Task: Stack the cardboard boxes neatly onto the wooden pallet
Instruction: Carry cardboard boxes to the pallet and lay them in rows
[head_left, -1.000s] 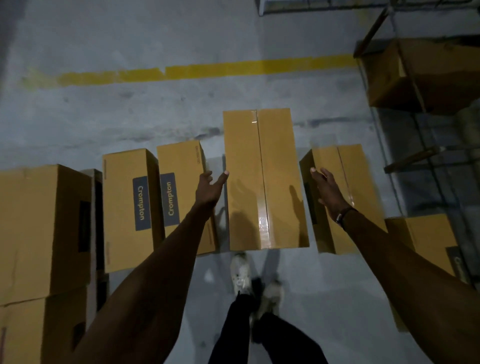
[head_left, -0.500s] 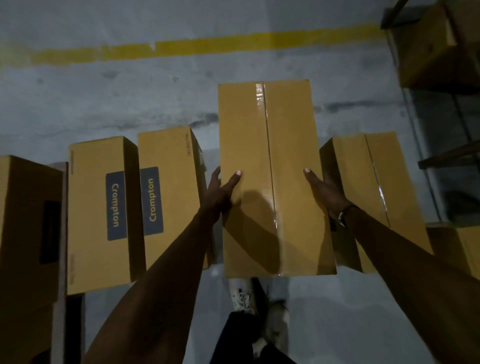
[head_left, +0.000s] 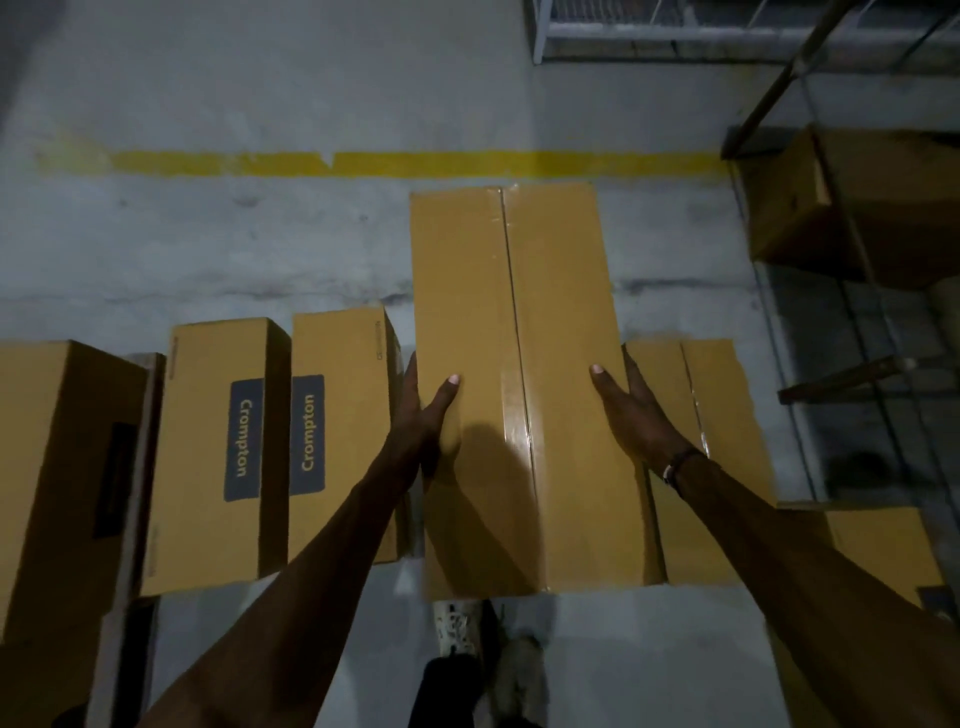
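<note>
Head view: long taped box sits centre, betw both hands, above the grey floor w/ shoes visible under its near edge. Left hand clasps its left side, thumb on top, fingers down the side (mostly hidden). Right hand clasps the right side likewise. Two Crompton boxes stand just left; another box just right. Yellow line beyond. Rack w/ a box at right.

"Crompton" on two boxes' dark labels (lettering sideways)
</note>
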